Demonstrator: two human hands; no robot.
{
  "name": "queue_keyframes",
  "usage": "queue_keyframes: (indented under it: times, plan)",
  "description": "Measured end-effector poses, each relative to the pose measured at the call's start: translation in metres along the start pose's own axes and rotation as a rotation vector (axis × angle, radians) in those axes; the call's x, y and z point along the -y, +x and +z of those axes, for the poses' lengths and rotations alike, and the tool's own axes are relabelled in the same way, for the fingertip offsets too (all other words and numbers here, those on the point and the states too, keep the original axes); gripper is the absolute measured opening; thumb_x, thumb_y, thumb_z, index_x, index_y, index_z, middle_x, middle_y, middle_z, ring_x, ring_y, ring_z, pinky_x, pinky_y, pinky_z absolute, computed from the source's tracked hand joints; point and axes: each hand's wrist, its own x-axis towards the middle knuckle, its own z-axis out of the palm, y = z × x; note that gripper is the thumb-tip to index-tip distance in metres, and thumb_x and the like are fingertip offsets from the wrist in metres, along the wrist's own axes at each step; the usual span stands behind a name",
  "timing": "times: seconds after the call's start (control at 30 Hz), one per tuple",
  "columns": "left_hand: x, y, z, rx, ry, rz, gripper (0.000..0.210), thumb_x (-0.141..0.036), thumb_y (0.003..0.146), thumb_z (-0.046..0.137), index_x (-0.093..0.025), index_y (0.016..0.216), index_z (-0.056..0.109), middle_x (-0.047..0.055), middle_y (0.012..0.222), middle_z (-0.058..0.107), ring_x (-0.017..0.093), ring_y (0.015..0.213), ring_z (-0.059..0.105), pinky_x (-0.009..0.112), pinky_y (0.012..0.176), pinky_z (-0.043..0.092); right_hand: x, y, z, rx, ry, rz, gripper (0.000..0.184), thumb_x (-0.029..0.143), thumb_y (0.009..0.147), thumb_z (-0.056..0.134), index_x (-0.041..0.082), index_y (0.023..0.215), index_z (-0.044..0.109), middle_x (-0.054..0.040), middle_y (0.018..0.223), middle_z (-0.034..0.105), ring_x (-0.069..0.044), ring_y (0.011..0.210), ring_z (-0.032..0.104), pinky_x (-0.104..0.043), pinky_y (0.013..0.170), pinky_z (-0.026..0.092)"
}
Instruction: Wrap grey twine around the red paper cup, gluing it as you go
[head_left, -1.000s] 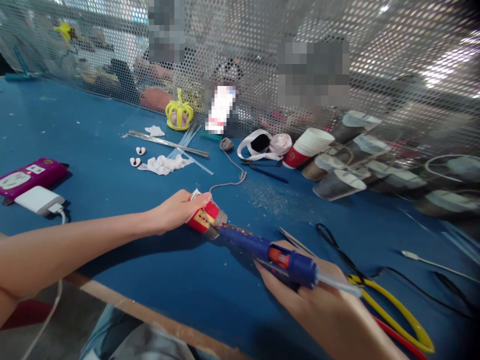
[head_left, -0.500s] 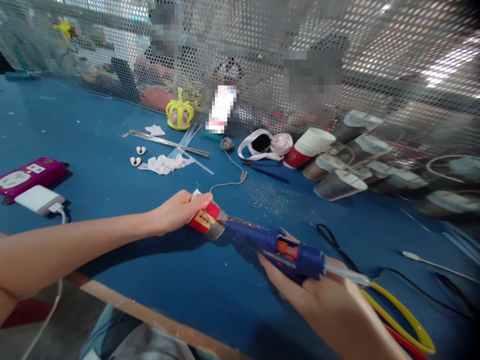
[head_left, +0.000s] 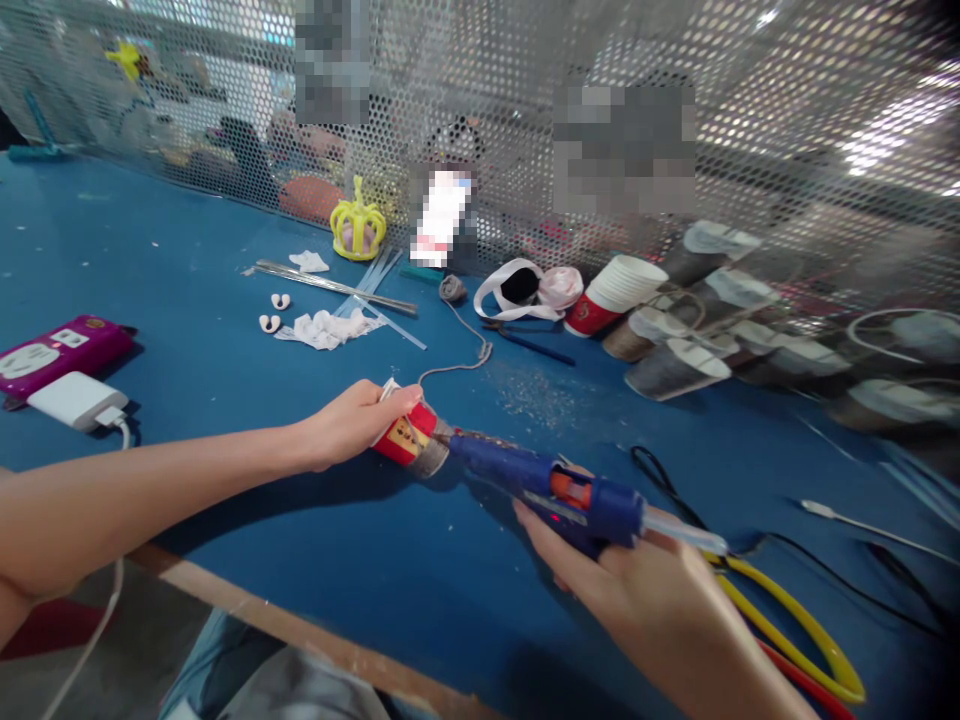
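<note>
A red paper cup (head_left: pixel 405 440), its lower end wrapped in grey cord, lies tilted on its side in my left hand (head_left: pixel 364 415); the fingers are closed round it near the rim. My right hand (head_left: pixel 630 590) grips a blue hot glue gun (head_left: pixel 525 475) with a clear glue stick (head_left: pixel 682 528) sticking out of its back. The gun's nozzle meets the cup's side at the edge of the wound cord, though I cannot tell whether it touches. From the cup a strand of grey cord (head_left: pixel 457 367) runs back to a small ball of cord (head_left: pixel 451 289).
Stacked paper cups (head_left: pixel 626 285) and cord-wrapped cups (head_left: pixel 679 370) stand at the right, before a perforated metal screen (head_left: pixel 510 80). Yellow-handled pliers (head_left: pixel 810 620) lie right of my hand. A purple power strip (head_left: pixel 67 350) sits left; a yellow crown (head_left: pixel 358 230) stands behind.
The glue gun's back end has shifted slightly left and up, with its nozzle still at the cup. My left hand keeps the cup in about the same place.
</note>
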Motion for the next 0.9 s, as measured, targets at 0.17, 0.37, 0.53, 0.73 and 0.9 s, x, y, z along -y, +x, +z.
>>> queue_keyframes:
  times: [0.17, 0.37, 0.53, 0.73, 0.9]
  plan:
    - [0.001, 0.001, 0.001, 0.011, -0.002, 0.007, 0.051, -0.054, 0.077, 0.042, -0.011, 0.076, 0.067, 0.007, 0.068, 0.067, 0.018, 0.065, 0.059, 0.023, 0.056, 0.04, -0.001, 0.005, -0.007, 0.049, 0.009, -0.016, 0.019, 0.029, 0.076, 0.045, 0.024, 0.064, 0.059, 0.0008, 0.041, 0.052, -0.017, 0.045, 0.055, -0.025, 0.04, 0.04]
    - [0.001, 0.001, 0.001, 0.012, 0.004, 0.016, 0.049, -0.053, 0.078, 0.042, -0.011, 0.075, 0.068, 0.006, 0.069, 0.067, 0.019, 0.068, 0.058, 0.024, 0.058, 0.04, -0.001, 0.007, -0.002, 0.032, 0.026, -0.013, 0.021, 0.028, 0.076, 0.043, 0.023, 0.063, 0.059, 0.001, 0.04, 0.052, -0.017, 0.048, 0.057, -0.025, 0.043, 0.041]
    - [0.0, 0.001, 0.002, 0.015, 0.001, 0.019, 0.049, -0.053, 0.077, 0.042, -0.011, 0.074, 0.068, 0.007, 0.068, 0.066, 0.019, 0.067, 0.058, 0.024, 0.057, 0.04, -0.007, 0.001, 0.005, 0.003, 0.007, -0.016, 0.023, 0.03, 0.077, 0.044, 0.024, 0.061, 0.059, 0.0014, 0.037, 0.049, -0.016, 0.043, 0.053, -0.025, 0.042, 0.039]
    - [0.001, 0.001, 0.002, 0.009, 0.009, 0.015, 0.05, -0.053, 0.077, 0.042, -0.011, 0.075, 0.069, 0.006, 0.066, 0.066, 0.017, 0.064, 0.057, 0.024, 0.056, 0.039, -0.025, -0.012, 0.005, -0.013, -0.027, -0.088, 0.022, 0.032, 0.075, 0.044, 0.024, 0.071, 0.065, 0.0042, 0.031, 0.042, -0.015, 0.035, 0.045, -0.026, 0.041, 0.036]
    - [0.001, 0.001, 0.001, 0.012, 0.005, 0.016, 0.051, -0.054, 0.077, 0.042, -0.011, 0.072, 0.068, 0.006, 0.065, 0.065, 0.017, 0.063, 0.057, 0.024, 0.056, 0.039, -0.023, -0.01, 0.006, -0.018, -0.026, -0.097, 0.023, 0.033, 0.075, 0.045, 0.024, 0.07, 0.065, 0.0034, 0.03, 0.041, -0.017, 0.037, 0.048, -0.027, 0.04, 0.036]
